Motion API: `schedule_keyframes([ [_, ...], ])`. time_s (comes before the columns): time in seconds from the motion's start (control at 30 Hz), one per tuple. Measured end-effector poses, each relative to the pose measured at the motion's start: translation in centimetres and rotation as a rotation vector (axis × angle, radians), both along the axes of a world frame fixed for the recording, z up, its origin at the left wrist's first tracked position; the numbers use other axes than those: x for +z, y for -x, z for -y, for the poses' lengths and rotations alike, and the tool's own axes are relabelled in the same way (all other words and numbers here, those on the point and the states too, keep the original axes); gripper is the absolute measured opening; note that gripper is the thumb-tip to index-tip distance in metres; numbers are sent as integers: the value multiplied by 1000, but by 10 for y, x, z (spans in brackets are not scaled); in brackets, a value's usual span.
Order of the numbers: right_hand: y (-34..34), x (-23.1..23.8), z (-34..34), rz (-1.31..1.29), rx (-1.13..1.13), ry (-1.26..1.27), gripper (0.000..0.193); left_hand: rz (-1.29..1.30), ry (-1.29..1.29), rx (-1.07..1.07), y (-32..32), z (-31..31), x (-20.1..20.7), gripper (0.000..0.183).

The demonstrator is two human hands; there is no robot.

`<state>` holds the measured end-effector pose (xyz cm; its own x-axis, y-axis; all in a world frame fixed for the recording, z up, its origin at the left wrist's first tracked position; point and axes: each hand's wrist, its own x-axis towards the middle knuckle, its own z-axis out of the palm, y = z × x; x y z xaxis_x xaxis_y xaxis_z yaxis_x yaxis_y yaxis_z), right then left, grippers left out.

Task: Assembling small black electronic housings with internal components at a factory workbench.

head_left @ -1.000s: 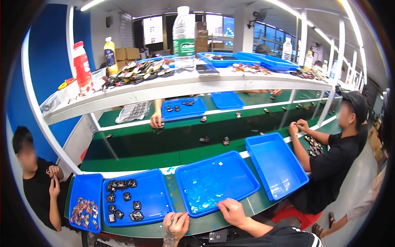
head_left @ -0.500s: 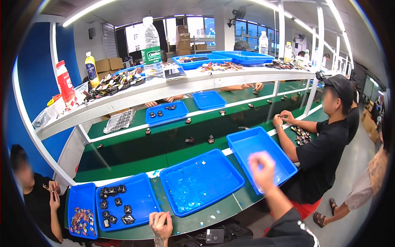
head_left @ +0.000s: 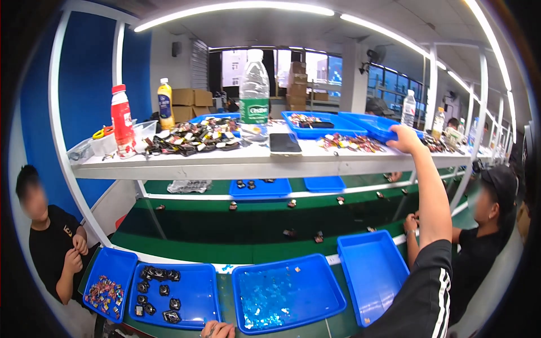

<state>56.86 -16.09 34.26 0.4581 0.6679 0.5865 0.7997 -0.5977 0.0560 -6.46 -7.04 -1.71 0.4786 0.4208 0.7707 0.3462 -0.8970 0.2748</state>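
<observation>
My right arm stretches up to the white shelf, where my right hand [head_left: 404,139] closes on the near corner of an upper blue tray [head_left: 375,126]. My left hand [head_left: 218,330], cut off by the lower edge of the picture, rests with curled fingers at the front edge of the green table; anything inside them is hidden. In front of me a blue tray [head_left: 315,301] holds scattered, shiny bluish flakes. Left of it, another blue tray [head_left: 194,298] contains several black, rounded parts. One small pale piece lies in the blue tray [head_left: 375,270] on the right.
Small colourful pieces fill part of the far-left tray [head_left: 112,265]. Bottles, a phone [head_left: 284,144] and a heap of black parts [head_left: 191,138] stand along the shelf [head_left: 225,168]. Beyond my trays runs a dark green belt [head_left: 253,225] with spaced parts. Co-workers sit at both sides.
My right hand has risen from above the right-hand table tray to the tray on the shelf. The view has tilted upward; my left hand stays by the table edge.
</observation>
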Motion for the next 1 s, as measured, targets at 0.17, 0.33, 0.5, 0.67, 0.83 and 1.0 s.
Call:
schedule_keyframes([
  [0.17, -19, -10, 5, 130, 231, -150, 33, -50, -106, 56, 0, 3, -7, 12],
  [0.33, -13, -1, 5, 116, 325, -290, 31, -149, -206, 5, -2, 3, 3, 13],
  [0.5, -3, 18, -9, 85, 401, -465, 30, -149, -75, 27, 2, 1, -18, 13],
  [0.67, 24, 43, -32, 134, 502, -480, 26, -126, -151, -15, 0, 0, -1, 13],
  [0.83, 55, 67, -62, 216, 543, -398, 26, -148, -93, -14, -1, -1, -4, 13],
  [1.0, 78, 72, -93, 321, 557, -193, 27, -135, -57, -23, -5, 1, 1, 14],
])
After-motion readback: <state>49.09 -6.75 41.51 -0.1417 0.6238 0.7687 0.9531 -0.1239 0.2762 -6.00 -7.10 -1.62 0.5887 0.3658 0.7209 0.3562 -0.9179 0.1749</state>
